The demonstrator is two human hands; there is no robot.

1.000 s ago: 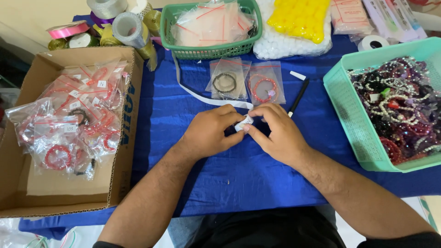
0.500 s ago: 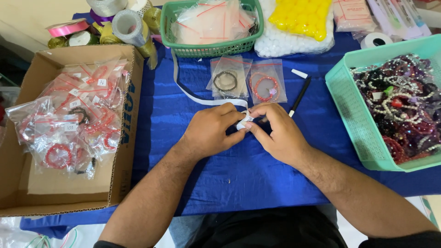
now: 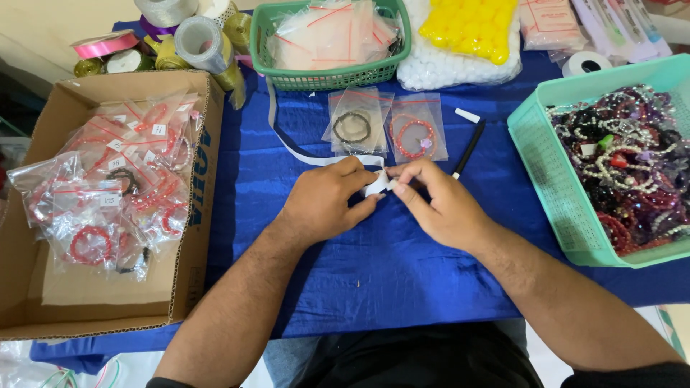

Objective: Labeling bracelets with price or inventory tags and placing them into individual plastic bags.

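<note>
A long white paper strip (image 3: 302, 152) lies on the blue cloth (image 3: 374, 266). Its near end is pinched between both hands in the middle of the table. The left hand (image 3: 323, 201) holds the strip's end with its thumb and fingers closed on it. The right hand (image 3: 438, 205) meets it, and its fingertips (image 3: 399, 181) pinch the same white end. From the hands, the strip runs away to the left and up toward a green basket (image 3: 330, 72) full of clear little bags.

Just past the hands lie two small clear bags, one with a dark bracelet (image 3: 352, 126) and one with a red bracelet (image 3: 415, 135). A black pen (image 3: 468, 148) lies just beside the right hand.

On the left is a cardboard box (image 3: 72, 287) with many bagged bracelets. On the right is a mint green tray (image 3: 546, 165) heaped with beads. Ribbon rolls (image 3: 194, 39) sit at the far left corner.
</note>
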